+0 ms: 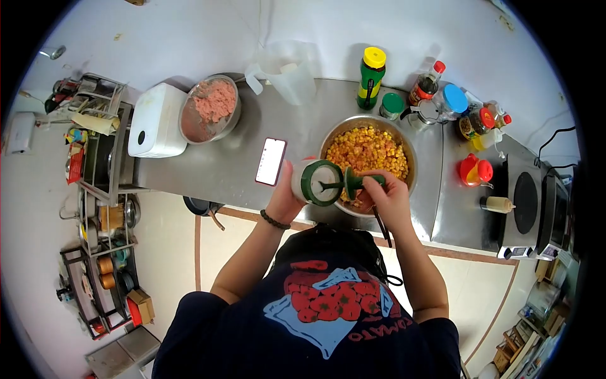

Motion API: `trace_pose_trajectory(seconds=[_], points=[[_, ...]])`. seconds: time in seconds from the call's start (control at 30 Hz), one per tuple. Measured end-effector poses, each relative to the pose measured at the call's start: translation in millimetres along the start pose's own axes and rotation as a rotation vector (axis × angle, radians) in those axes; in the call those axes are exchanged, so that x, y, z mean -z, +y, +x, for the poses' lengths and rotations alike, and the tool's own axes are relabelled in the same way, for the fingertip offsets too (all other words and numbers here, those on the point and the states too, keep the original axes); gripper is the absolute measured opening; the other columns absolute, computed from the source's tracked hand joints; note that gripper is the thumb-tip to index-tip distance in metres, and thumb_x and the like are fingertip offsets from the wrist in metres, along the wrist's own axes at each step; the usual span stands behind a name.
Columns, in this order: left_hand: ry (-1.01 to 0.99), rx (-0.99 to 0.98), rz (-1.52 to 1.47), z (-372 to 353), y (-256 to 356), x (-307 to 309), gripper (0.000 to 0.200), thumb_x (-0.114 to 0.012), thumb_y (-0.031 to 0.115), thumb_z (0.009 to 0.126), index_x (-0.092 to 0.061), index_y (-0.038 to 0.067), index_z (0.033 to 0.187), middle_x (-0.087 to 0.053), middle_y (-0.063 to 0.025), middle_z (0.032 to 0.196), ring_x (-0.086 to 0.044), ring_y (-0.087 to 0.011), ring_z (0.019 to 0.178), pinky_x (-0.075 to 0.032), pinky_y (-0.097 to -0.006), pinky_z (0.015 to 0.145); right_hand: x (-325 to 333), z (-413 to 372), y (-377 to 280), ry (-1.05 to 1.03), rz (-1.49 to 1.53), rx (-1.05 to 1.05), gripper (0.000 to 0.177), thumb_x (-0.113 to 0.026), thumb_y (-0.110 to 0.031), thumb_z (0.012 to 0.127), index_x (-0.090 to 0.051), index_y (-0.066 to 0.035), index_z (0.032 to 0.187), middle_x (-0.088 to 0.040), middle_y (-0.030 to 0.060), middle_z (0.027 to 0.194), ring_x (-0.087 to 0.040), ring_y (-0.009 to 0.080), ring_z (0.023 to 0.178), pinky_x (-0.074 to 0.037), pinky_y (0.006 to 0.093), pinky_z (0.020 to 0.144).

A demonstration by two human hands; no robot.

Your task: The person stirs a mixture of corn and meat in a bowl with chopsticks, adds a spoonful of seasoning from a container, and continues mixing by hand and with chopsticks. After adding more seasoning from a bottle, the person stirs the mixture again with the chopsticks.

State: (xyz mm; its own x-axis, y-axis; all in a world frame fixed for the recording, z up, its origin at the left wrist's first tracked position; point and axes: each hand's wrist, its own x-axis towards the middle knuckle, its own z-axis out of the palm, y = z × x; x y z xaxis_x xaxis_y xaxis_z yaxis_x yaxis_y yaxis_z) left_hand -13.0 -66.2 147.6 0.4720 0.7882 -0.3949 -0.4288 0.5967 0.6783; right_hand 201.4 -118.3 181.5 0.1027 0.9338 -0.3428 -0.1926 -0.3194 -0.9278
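My left hand [285, 196] is wrapped round a jar with a green rim [305, 183], tilted so its mouth faces right, with white contents inside. In my right hand [389, 198] is a green-handled spoon [355, 182], its dark tip at the jar's mouth. Thin dark sticks hang below my right hand. Beneath and behind both hands stands a metal bowl [413, 151] of yellow corn and orange-red bits [366, 148]. A phone with a lit screen [271, 162] lies left of the jar.
Farther left are a metal bowl [235, 123] of pink minced meat and a white container [154, 121]. A translucent pitcher [293, 84] stands at the wall. Behind the corn are a green bottle [370, 82] and green-lidded jar [392, 105]. Condiments and a cooktop [524, 202] are right.
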Motion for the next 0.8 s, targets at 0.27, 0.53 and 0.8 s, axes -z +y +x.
trace_pose_trajectory(seconds=[0.27,0.53,0.8], points=[[0.012,0.080,-0.105,5.1,-0.3,19.1,0.071,-0.020,0.066,0.088,-0.043,0.012,0.129,-0.052,-0.0067,0.124,-0.049,-0.0215,0.116,-0.041,-0.0406,0.095,37.1,-0.6,-33.6,0.146,0.124,0.161,0.023,-0.057,-0.016,0.087,-0.059,0.002,0.102,-0.060,0.0056,0.064,-0.054,0.0091,0.049,-0.043,0.0200,0.046],[0.066,0.068,-0.109,2.1,4.3,32.6,0.068,-0.023,0.068,0.087,-0.043,0.017,0.128,-0.052,-0.0044,0.124,-0.052,-0.0226,0.111,-0.047,-0.0414,0.086,60.3,18.0,-63.7,0.217,0.040,0.331,0.025,-0.058,-0.018,0.088,-0.059,0.003,0.102,-0.061,0.0064,0.067,-0.054,0.0086,0.051,-0.043,0.0197,0.047],[0.050,0.054,-0.154,-0.6,4.3,38.4,0.068,-0.023,0.065,0.088,-0.041,0.014,0.129,-0.051,-0.0072,0.125,-0.053,-0.0247,0.111,-0.050,-0.0420,0.086,95.6,-1.0,-87.3,0.472,-0.057,0.468,0.023,-0.056,-0.015,0.089,-0.060,0.003,0.102,-0.061,0.0071,0.068,-0.054,0.0097,0.053,-0.045,0.0210,0.052]])
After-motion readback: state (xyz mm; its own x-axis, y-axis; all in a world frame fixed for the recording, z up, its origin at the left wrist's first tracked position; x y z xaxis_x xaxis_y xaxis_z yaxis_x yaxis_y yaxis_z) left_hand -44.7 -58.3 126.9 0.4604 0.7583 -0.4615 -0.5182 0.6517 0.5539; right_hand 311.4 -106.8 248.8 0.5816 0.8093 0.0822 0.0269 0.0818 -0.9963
